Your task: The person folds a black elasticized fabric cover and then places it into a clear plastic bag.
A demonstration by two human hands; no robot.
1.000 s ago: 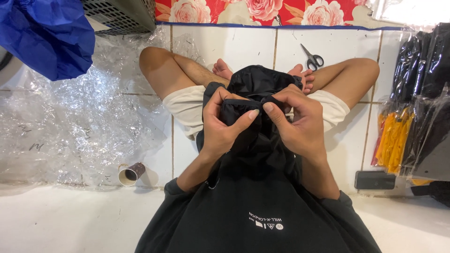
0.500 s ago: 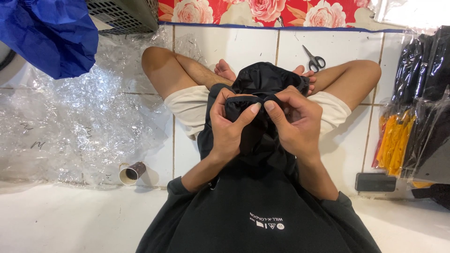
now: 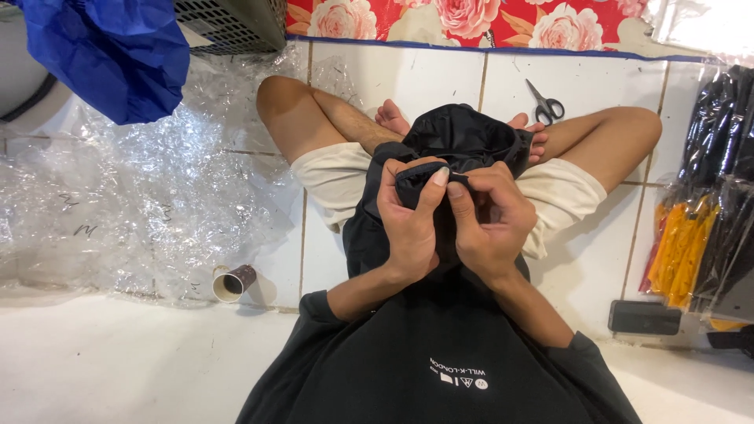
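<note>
I sit cross-legged on white floor tiles with a bundle of black fabric (image 3: 463, 137) in my lap. My left hand (image 3: 408, 224) and my right hand (image 3: 491, 224) are side by side, both pinching a rolled edge of the black fabric between thumbs and fingers just above my lap. The far part of the fabric bulges up toward my feet. What lies under the fabric is hidden.
Scissors (image 3: 546, 102) lie on the tiles beyond my right knee. Crumpled clear plastic sheet (image 3: 133, 204) covers the floor at left, with a cardboard tape core (image 3: 233, 283) beside it. A blue bag (image 3: 110, 47) hangs top left. Packets of black and orange items (image 3: 699, 228) and a small black block (image 3: 644, 316) lie at right.
Both hands have shifted slightly and drawn closer together on the fabric's edge; the bundle has been pulled a little nearer to my body.
</note>
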